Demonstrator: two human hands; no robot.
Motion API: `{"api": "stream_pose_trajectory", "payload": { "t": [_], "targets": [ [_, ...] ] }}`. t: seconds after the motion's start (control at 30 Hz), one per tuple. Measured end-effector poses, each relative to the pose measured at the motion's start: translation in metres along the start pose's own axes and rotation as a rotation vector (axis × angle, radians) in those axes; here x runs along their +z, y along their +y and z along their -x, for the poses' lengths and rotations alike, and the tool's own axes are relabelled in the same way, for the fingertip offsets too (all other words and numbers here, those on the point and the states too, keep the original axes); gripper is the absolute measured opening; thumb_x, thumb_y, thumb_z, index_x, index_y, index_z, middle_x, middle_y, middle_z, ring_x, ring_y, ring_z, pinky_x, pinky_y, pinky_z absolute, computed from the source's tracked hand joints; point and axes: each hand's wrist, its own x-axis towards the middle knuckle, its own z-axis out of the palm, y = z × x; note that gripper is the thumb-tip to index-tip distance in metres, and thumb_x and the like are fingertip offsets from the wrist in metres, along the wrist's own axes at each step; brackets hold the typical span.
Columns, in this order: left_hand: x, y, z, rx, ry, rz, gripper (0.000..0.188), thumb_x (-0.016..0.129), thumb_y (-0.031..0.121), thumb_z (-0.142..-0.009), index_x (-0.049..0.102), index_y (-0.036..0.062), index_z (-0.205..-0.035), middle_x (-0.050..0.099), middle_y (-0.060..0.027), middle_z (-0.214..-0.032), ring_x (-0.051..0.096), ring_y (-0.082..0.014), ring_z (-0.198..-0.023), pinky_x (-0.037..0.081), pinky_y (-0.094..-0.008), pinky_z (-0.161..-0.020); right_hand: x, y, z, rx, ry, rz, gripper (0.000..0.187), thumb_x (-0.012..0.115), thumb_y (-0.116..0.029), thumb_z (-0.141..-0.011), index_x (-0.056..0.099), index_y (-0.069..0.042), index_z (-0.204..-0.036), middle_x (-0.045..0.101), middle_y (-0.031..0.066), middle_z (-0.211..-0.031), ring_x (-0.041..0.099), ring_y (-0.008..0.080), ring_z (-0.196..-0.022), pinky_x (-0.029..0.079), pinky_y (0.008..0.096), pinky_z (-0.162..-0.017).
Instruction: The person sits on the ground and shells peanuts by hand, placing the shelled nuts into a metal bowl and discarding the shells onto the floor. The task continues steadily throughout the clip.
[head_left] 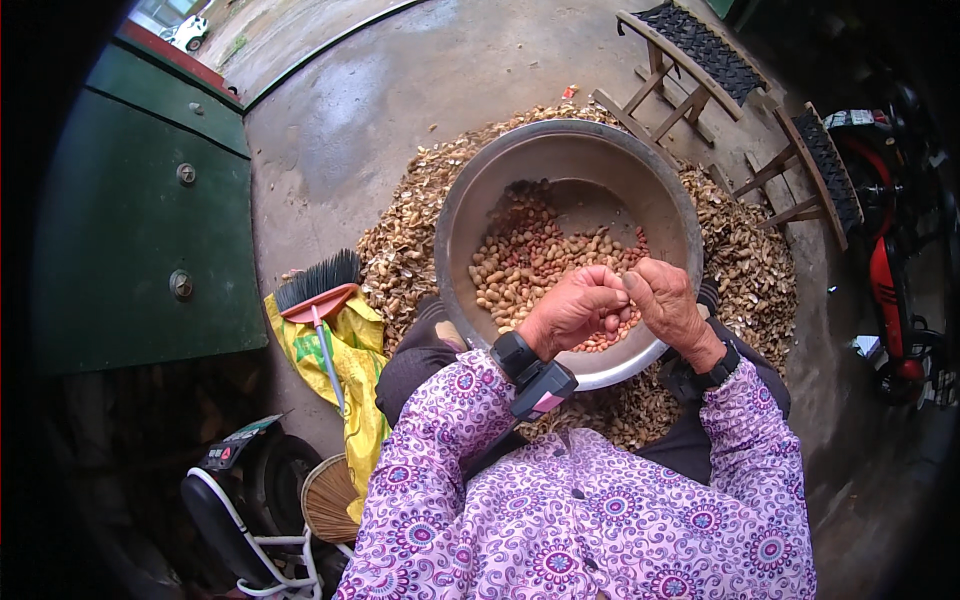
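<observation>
One wide metal basin [610,165], set between the knees; clock directions are read from its centre. Contents: a heap of unshelled peanuts [500,278], pale tan, at 8 o'clock; loose reddish kernels [600,342] at 5 o'clock, partly under the hands; bare metal at 12. One left hand [577,305] and one right hand [662,300], over the basin at about 5 o'clock, fingers curled, thumbs and fingertips brought close together; whether either grip has a peanut between the tips is too small to tell. Handling, as judged: pinch at the seam with both thumbs, stay low and inside the rim so that kernels drop into the basin, and keep shell scraps out. Surroundings: shell litter [405,235] on the floor around the basin; broom [318,290] near 9 o'clock, on a yellow sack [365,400]; woven-seat stool [700,50] at 1 o'clock.
</observation>
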Motion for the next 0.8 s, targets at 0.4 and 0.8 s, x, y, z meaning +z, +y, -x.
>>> {"api": "stream_pose_trajectory", "payload": {
  "t": [0.4,0.8],
  "targets": [
    [0.008,-0.001,0.004,0.042,0.057,0.177,0.004,0.052,0.005,-0.082,0.049,0.0038,-0.079,0.057,-0.0096,-0.067,0.055,-0.0117,-0.052,0.048,-0.0264,-0.046,0.01,0.003,-0.003,-0.083,0.106,0.026,0.014,0.048,-0.007,-0.081,0.048,-0.003,-0.068,0.042,0.0107,-0.06,0.045,0.0299,-0.056,0.035,0.0374,-0.05],
    [0.011,0.003,0.001,0.304,0.278,0.234,0.005,0.054,0.005,-0.082,0.05,0.0046,-0.082,0.058,-0.0071,-0.076,0.058,-0.0128,-0.061,0.052,-0.0255,-0.056,0.006,0.009,-0.005,0.251,0.262,-0.324,0.019,0.05,-0.013,-0.085,0.048,-0.003,-0.069,0.048,0.0047,-0.059,0.046,0.0118,-0.055,0.037,0.0302,-0.051]
  ]
}}
